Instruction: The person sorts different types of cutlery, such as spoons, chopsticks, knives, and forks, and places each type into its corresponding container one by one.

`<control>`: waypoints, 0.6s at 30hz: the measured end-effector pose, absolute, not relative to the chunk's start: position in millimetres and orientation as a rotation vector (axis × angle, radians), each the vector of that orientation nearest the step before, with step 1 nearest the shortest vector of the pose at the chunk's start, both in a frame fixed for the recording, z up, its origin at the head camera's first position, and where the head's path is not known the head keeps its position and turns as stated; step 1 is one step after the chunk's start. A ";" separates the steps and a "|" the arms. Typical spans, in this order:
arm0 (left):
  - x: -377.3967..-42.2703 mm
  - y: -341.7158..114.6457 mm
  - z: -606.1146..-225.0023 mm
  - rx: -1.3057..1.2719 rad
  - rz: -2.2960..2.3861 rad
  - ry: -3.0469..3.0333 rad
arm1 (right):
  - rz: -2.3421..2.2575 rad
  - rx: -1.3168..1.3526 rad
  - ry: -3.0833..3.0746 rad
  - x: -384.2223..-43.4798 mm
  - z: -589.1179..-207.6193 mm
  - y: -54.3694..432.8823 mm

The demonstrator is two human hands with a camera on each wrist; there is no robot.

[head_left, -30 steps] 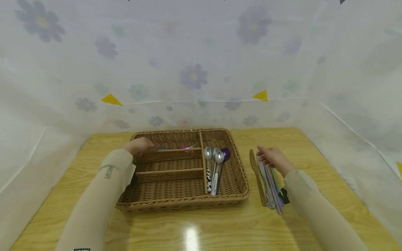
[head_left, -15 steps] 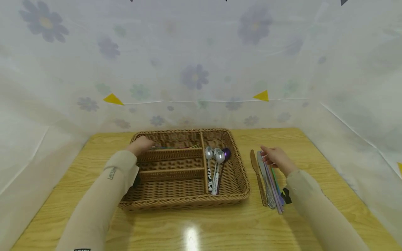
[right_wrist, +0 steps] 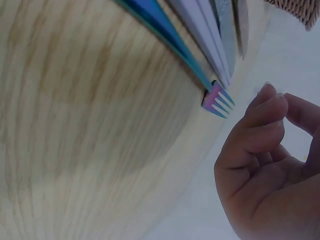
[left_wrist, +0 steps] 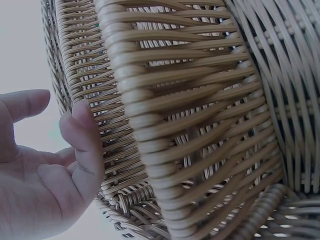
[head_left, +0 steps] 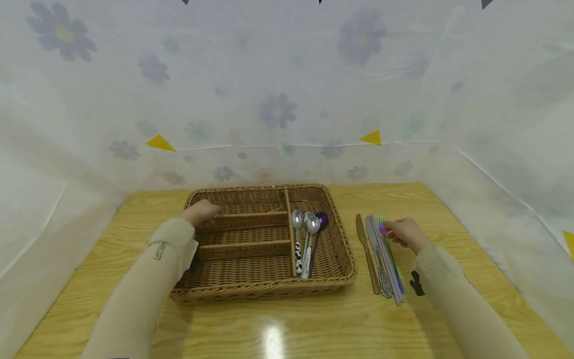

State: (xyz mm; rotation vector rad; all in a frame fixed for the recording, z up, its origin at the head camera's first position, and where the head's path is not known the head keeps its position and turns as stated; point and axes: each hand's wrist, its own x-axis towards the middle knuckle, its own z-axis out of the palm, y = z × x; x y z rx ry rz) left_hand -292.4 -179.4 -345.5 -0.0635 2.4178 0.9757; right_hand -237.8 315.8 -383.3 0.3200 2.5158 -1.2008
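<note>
My left hand reaches over the back-left compartment of a wicker cutlery basket. In the left wrist view its fingers are loosely bent beside the woven divider, with nothing visible between them and the thumb. My right hand hovers by the head of a rainbow-coloured fork on the table. The right wrist view shows its fingertips bent towards the thumb, apart from the fork's tines. Gold-coloured tips show in the back compartment; the rest is hidden by the divider.
Lilac chopsticks, a silver knife and a copper-coloured knife lie beside the fork. Several spoons rest in the basket's right compartment. A floral curtain encloses the wooden table.
A shiny, rainbow-coloured utensil by my left hand has sunk out of sight behind the divider. My right hand has shifted right, uncovering the fork's head.
</note>
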 end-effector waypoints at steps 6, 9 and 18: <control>-288.7 -180.5 -345.1 -0.059 0.990 2.422 | -1.159 0.324 2.525 -240.9 -396.1 321.0; -287.2 -180.8 -343.8 -0.076 1.011 2.426 | -1.091 0.302 2.588 -244.9 -407.2 325.9; -285.5 -173.4 -341.7 -0.046 0.963 2.542 | -0.996 0.248 2.690 -248.4 -424.5 331.1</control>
